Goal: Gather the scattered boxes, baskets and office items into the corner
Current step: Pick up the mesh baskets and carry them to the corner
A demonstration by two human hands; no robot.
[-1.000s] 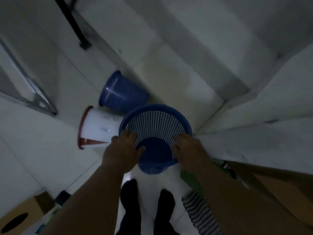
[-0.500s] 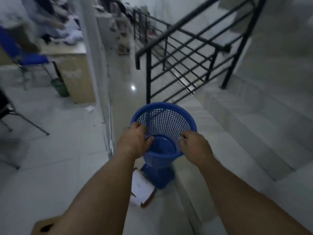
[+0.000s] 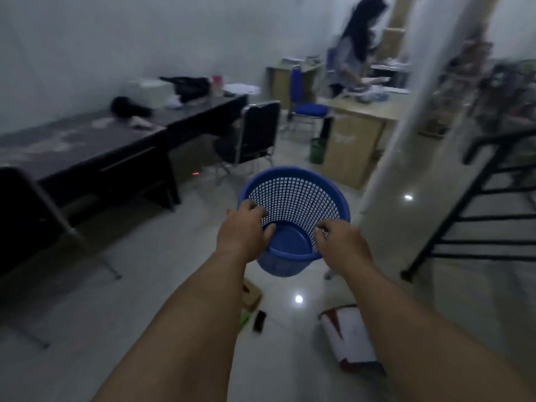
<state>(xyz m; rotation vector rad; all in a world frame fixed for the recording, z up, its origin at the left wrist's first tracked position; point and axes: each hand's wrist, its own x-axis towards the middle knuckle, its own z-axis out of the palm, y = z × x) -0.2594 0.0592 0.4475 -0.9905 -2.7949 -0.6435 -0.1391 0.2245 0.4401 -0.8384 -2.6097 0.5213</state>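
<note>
A blue mesh basket (image 3: 295,198) hangs in the air in front of me, its open mouth tilted toward me. My left hand (image 3: 243,235) grips its near left rim, thumb inside. My right hand (image 3: 342,248) grips the near right rim with curled fingers. On the floor below lie a white bin with a red rim (image 3: 351,338) on its side, a small cardboard box (image 3: 251,295), a black flat item (image 3: 259,320) and a green item (image 3: 245,319).
Dark desks (image 3: 95,146) run along the left wall with a black chair (image 3: 255,134) beside them. A wooden desk (image 3: 356,140), a blue chair (image 3: 307,107) and a person (image 3: 353,50) stand at the back. A white pillar (image 3: 406,111) and a black stair railing (image 3: 478,204) are on the right.
My view has swung from the floor corner past the stairs to the office room. The blue basket stays held in both hands. The second blue bin has left the view.
</note>
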